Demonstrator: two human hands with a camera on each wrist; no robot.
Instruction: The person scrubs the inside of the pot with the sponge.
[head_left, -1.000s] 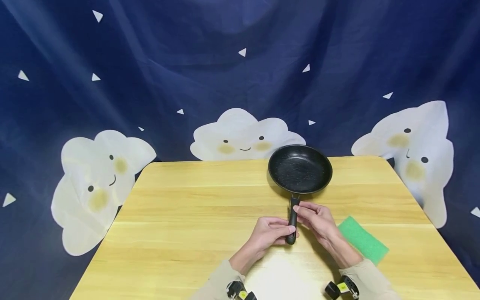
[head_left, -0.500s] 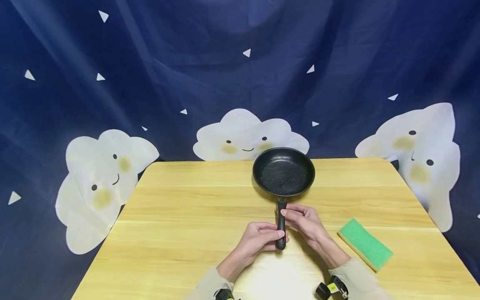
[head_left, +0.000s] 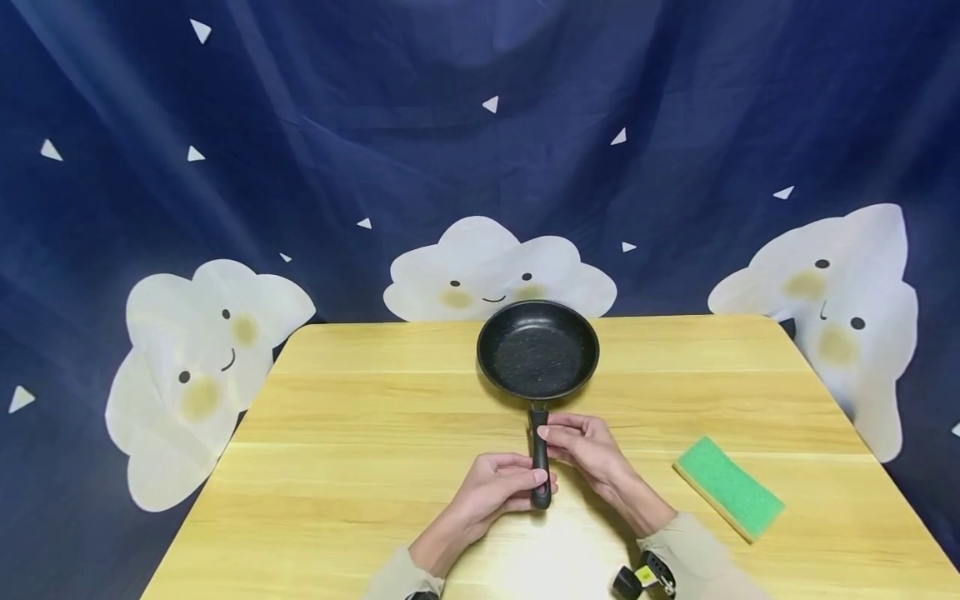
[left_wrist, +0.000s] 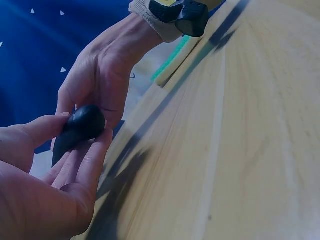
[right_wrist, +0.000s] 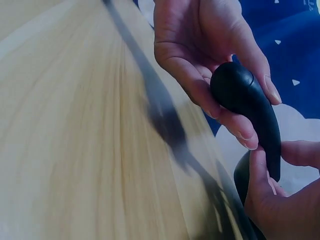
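A black frying pan (head_left: 537, 354) with a speckled inside points away from me, its bowl over the far part of the table. Near the end of its black handle (right_wrist: 255, 107), my left hand (head_left: 495, 490) pinches it between thumb and fingers. Closer to the bowl, my right hand (head_left: 588, 452) pinches the same handle from the right side. In the left wrist view the rounded handle end (left_wrist: 89, 121) sits between the left thumb and fingers, above the table. A green and yellow sponge (head_left: 729, 487) lies to the right of the right hand.
The light wooden table (head_left: 337, 467) has rounded far corners. Behind it hangs a dark blue curtain (head_left: 420, 125) with white clouds and small triangles. Both wrists carry strapped-on devices, one a black wrist camera (head_left: 645, 577) on the right.
Both hands have carried the frying pan to the left and slightly nearer, keeping their grip on the handle. The sponge now shows whole, clear of the right forearm.
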